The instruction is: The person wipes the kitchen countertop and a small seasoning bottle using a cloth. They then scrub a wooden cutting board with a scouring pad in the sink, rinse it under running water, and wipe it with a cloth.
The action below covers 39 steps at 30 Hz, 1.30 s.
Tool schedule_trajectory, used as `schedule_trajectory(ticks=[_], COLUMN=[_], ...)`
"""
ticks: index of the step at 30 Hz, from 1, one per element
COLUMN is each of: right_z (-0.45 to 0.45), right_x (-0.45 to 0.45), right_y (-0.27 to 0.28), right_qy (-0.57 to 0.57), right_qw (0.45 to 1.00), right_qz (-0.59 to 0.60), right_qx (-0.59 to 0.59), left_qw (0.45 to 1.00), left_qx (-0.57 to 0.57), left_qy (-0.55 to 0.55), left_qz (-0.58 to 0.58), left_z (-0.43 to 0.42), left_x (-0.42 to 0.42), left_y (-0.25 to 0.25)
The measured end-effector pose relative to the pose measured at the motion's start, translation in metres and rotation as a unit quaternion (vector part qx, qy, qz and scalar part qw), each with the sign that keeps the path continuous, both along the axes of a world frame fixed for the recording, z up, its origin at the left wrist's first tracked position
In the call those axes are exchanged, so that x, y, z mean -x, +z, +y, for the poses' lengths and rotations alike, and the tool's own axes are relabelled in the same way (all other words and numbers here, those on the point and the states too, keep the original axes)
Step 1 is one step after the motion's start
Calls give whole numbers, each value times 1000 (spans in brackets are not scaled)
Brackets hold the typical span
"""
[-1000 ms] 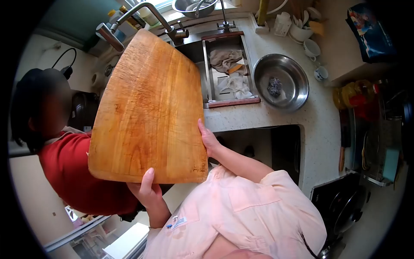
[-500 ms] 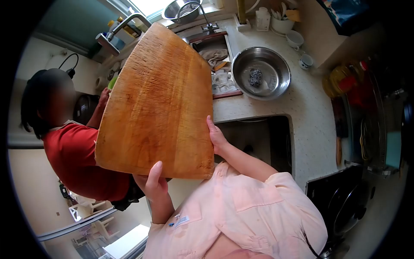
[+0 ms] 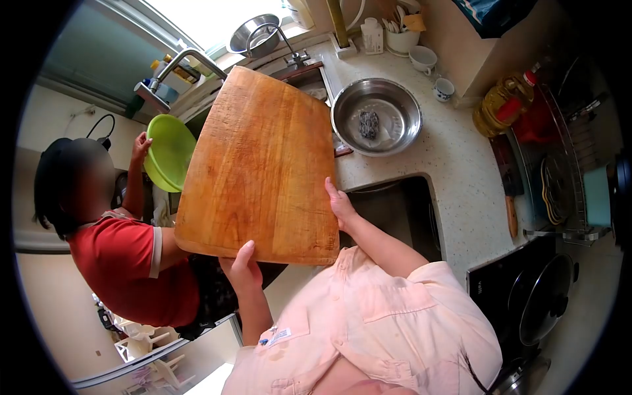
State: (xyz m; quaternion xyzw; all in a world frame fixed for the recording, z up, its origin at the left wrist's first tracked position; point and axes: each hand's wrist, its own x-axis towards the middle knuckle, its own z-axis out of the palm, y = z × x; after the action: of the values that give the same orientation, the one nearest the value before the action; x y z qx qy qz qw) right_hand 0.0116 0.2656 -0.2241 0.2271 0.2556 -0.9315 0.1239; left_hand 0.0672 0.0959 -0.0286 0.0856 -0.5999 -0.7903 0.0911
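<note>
Holding stage right now, I'd say: the wooden board (image 3: 263, 164) is up in both hands, in front of the sink (image 3: 309, 82) and hiding most of it. Left grip (image 3: 242, 271) is clamped on the near edge, thumb on top; right grip (image 3: 341, 208) is clamped on the right edge. Can't tell if the far end touches anything. Moving it at all probably calls for both hands staying firm, since it's big and looks heavy, and keeping the far corner off the faucet (image 3: 191, 56) and the left side off the person in red (image 3: 131, 263). The steel bowl (image 3: 376, 117) with the scourer (image 3: 368, 124) sits on the worktop (image 3: 461, 197), right of the board.

Compared with half a second ago, both grips are on pretty much the same edges, but the board's far end shows lower in view. Biggest change is the green basin (image 3: 170, 153): only a sliver showed past the board then, now it's raised in plain sight in the other person's hand. More window (image 3: 191, 23) shows too, likely just head movement.
</note>
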Motion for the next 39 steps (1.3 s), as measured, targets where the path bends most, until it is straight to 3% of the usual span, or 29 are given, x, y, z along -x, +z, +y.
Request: schedule_trajectory(ticks=[5,11,18,29,32,39], right_z=[20,21,22,6,8,10], right_x=[12,25,23,18,15,16], right_y=[10,-20,-3,-21,-22,-21], right_qy=[3,2,-11,-69,-45,-41], right_qw=[997,990,936,902,890,848], right_qz=[-19,1,-3,49,16,38], right_qx=[-71,-138,-352,-423,-453,-527], left_qw=[1000,990,964,923,918,911], left_qx=[-28,-118,-223,-322,-333,-354], left_qy=[-5,-14,-19,-47,-33,-38], left_qz=[-13,-70,-140,-203,-214,-207], left_z=[-4,-27,-55,-87,-90,-86], left_x=[8,5,-2,-7,-11,-13], left_y=[-26,-73,-126,-185,-204,-209])
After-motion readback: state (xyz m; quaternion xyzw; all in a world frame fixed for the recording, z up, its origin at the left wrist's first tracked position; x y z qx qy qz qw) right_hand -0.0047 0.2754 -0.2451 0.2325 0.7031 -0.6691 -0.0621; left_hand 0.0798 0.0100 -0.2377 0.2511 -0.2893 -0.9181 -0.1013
